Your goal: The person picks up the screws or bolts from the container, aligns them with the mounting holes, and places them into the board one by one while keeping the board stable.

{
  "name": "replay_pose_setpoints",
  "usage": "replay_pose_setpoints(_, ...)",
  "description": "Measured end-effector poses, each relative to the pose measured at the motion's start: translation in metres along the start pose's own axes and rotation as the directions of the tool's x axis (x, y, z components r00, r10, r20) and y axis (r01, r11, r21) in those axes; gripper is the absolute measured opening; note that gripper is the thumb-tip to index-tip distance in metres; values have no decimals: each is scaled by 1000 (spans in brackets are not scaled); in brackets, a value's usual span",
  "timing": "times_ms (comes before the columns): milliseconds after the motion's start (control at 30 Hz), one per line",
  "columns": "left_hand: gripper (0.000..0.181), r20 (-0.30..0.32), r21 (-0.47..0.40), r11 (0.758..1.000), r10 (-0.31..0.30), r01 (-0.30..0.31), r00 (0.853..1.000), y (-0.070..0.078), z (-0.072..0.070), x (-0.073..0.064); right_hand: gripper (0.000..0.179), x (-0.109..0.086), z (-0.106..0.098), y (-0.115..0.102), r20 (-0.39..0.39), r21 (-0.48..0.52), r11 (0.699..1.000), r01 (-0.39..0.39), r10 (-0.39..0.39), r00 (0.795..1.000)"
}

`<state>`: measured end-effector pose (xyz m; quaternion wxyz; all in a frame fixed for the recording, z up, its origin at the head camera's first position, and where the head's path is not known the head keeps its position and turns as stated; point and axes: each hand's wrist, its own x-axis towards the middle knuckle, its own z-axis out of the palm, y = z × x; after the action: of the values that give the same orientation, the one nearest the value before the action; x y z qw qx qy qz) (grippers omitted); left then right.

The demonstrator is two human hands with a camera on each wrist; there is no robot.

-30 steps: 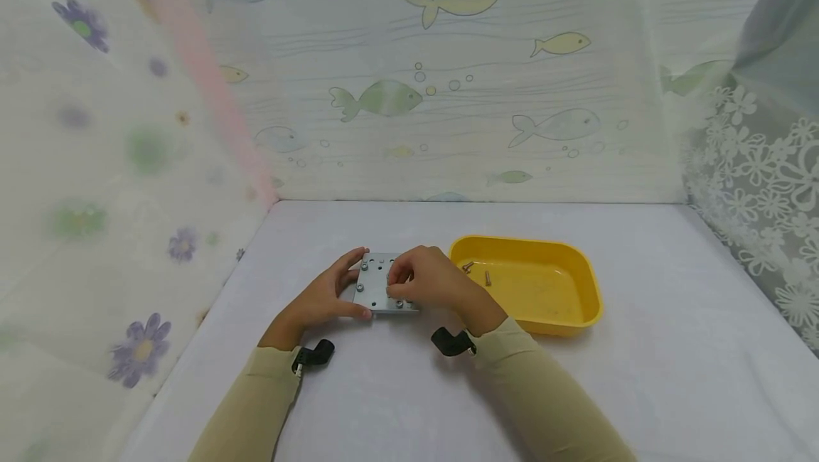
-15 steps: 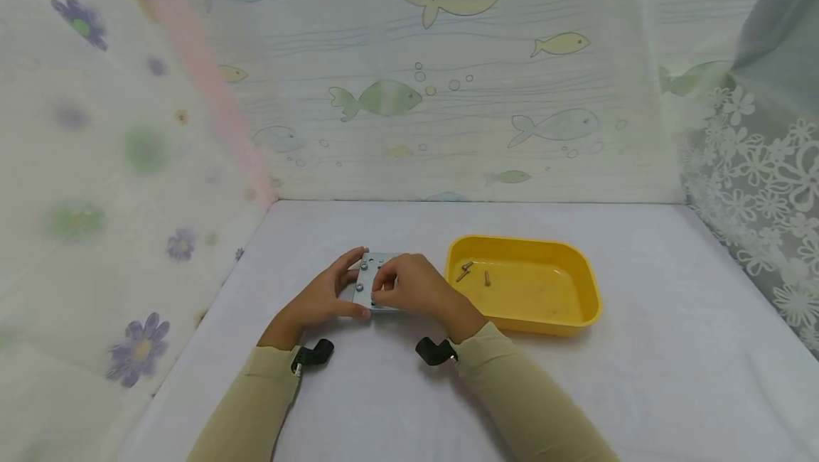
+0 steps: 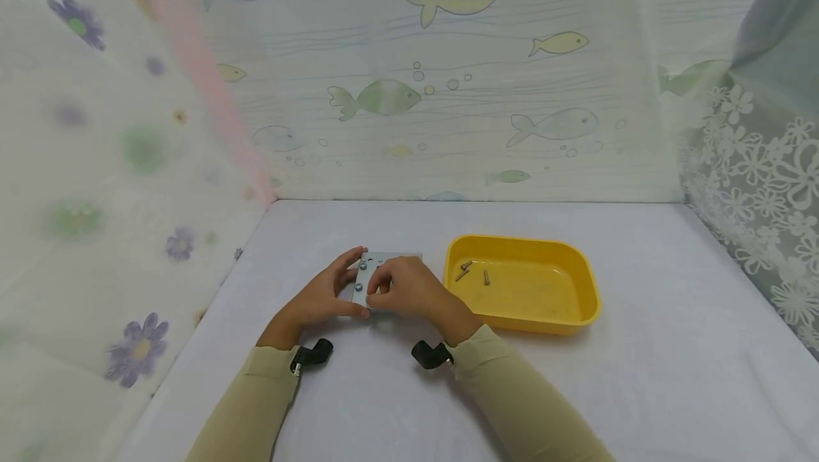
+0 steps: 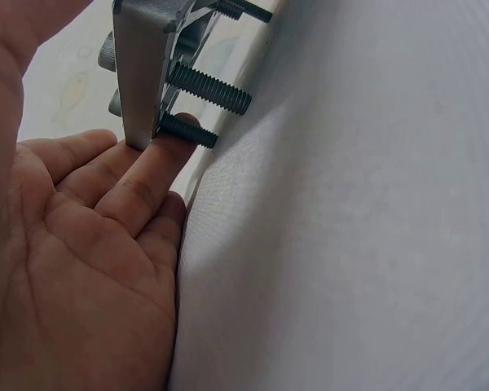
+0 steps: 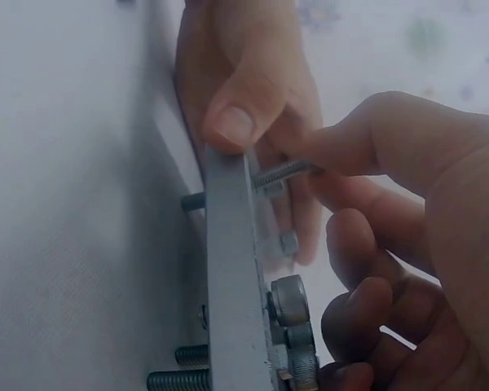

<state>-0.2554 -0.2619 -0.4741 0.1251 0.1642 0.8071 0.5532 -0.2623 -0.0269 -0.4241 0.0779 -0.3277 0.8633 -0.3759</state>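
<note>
A silver metal plate [image 3: 359, 298] with holes and several socket-head screws is held slightly above the white tabletop. My left hand [image 3: 318, 297] grips it from the left, thumb at the near edge and fingers at the far side. From below, threaded screw shanks [image 4: 209, 88] stick out of the plate in the left wrist view. Over the plate's near-left part, my right hand [image 3: 412, 290] pinches a small screw [image 5: 281, 173] between thumb and index finger. That screw's threaded end meets the plate's face; whether it is inside a hole cannot be made out.
To the right of the plate stands a yellow tray [image 3: 592, 284] with several loose screws [image 3: 487, 278] in its left part. Fish-printed cloth [image 3: 461, 142] hangs behind the table [image 3: 652, 348], with flowered cloth at the left.
My right hand has moved left across the plate, to its near-left part, uncovering more of the tray and its screws. My left hand and the plate have stayed nearly still.
</note>
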Motion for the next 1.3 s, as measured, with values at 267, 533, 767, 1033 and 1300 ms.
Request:
replay_pose_setpoints(267,122,2,17,1000,-7,7,1000,0,0,0,8,0,3,2,-2,-42,999,-28,28,1000)
replay_pose_setpoints(533,121,1,44,999,-1,1,1000,-1,-1,1,7,-1,2,2,22,-93,993,-68,70,997)
replay_pose_setpoints(767,123,-1,24,1000,-10,10,1000,-1,-1,1,2,-2,-1,1,48,-108,992,-60,65,997)
replay_pose_setpoints(1033,124,-12,66,997,-36,37,999,0,0,1,7,-5,-25,-2,48,-101,995,1,4,999)
replay_pose_setpoints(1300,124,-7,69,997,-20,20,1000,1,0,1,5,-10,-58,1,35,-58,998,0,2,999)
